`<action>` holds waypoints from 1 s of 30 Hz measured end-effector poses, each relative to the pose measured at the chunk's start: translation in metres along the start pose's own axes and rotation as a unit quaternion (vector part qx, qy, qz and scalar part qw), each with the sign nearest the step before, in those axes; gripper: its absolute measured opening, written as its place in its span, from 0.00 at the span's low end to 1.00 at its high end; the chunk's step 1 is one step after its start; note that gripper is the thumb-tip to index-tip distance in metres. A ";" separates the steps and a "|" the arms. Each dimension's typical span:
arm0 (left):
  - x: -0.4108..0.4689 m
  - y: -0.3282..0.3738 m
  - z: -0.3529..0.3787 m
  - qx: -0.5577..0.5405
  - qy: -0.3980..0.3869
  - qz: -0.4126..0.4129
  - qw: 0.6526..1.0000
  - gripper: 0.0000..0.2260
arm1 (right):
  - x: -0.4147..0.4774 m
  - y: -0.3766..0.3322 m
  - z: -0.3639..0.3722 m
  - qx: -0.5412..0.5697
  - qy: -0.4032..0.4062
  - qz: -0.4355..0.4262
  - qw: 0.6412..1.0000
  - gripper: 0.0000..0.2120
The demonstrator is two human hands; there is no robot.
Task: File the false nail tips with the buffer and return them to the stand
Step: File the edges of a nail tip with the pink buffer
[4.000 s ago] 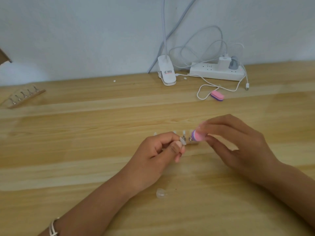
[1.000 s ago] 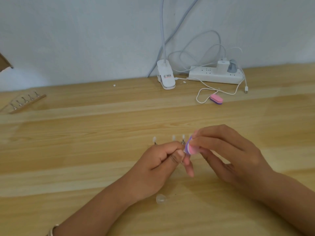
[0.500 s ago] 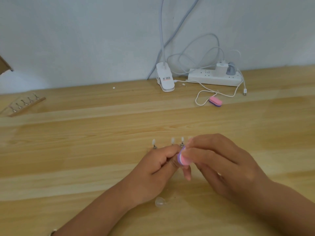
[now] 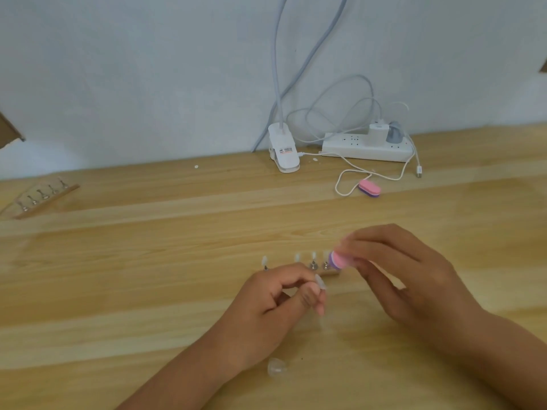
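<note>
**Nail tip pinched in the left hand, buffer held just beside it**

The wooden tabletop (image 4: 148,276) is seen to fill the lower part of the view, and its far edge is met by a pale wall (image 4: 118,84). Bare wood is left across the middle left and along most of the near edge.

The right hand (image 4: 408,279) is raised at centre right. A pink and purple buffer (image 4: 340,259) is gripped in its fingertips. The left hand (image 4: 272,315) is held at centre, with its fingers curled. A clear nail tip (image 4: 320,282) is pinched between its thumb and forefinger. A small gap is seen between the tip and the buffer, which is up and to the right of it.

A white power strip (image 4: 367,149) is laid against the far edge at the right, and a white lamp clip (image 4: 284,156) is set just left of it. A second stand (image 4: 44,199) is placed at the far left edge, well apart from the hands.

The stand (image 4: 331,272) is found just beyond the left hand and is largely hidden by it. Mounted tips (image 4: 313,256) are held upright on it.

A second buffer (image 4: 369,188) is laid near the power strip. A loose tip (image 4: 276,366) is left on the wood beside the left wrist, on the near side.
</note>
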State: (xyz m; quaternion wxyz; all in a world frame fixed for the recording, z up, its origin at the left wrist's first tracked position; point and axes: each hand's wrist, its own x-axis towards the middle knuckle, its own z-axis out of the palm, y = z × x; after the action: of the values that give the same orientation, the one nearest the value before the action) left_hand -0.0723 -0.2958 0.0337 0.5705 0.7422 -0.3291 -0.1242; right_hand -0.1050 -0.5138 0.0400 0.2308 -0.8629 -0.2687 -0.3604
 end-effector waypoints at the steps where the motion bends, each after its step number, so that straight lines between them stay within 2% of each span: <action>1: 0.000 0.000 -0.001 -0.002 0.004 0.000 1.000 0.09 | 0.000 -0.004 0.000 0.016 0.007 0.002 1.000 0.11; 4: 0.000 -0.001 -0.002 -0.008 0.009 0.001 1.000 0.08 | -0.003 -0.017 0.006 0.062 -0.032 -0.031 0.997 0.12; 7: -0.001 -0.002 -0.002 0.003 0.010 0.000 1.000 0.08 | -0.004 -0.011 0.005 0.047 -0.072 -0.041 0.995 0.12; 10: -0.001 -0.002 0.000 0.009 0.013 0.003 1.000 0.07 | -0.003 -0.008 0.005 0.054 -0.067 -0.031 0.996 0.14; 14: -0.002 -0.003 -0.001 0.009 0.017 0.006 1.000 0.08 | -0.005 -0.014 0.008 0.077 -0.078 -0.061 0.992 0.12; 18: -0.001 -0.003 -0.001 0.013 0.020 0.000 1.000 0.07 | -0.003 -0.004 0.003 0.053 -0.078 -0.029 0.995 0.14; 23: -0.002 -0.002 -0.001 0.004 0.012 0.007 1.000 0.08 | -0.006 -0.016 0.010 0.071 -0.093 -0.080 0.990 0.14; 27: -0.001 0.000 0.001 0.020 0.026 0.001 0.999 0.07 | -0.002 -0.001 0.001 0.047 -0.091 -0.039 0.994 0.13; 30: -0.001 -0.001 0.000 0.019 0.016 -0.001 1.000 0.08 | -0.004 -0.014 0.008 0.072 -0.084 -0.057 0.992 0.12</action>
State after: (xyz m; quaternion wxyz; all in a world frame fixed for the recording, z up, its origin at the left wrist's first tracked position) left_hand -0.0727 -0.2945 0.0325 0.5610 0.7552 -0.3219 -0.1066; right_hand -0.1120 -0.4996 0.0351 0.2485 -0.8545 -0.3610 -0.2790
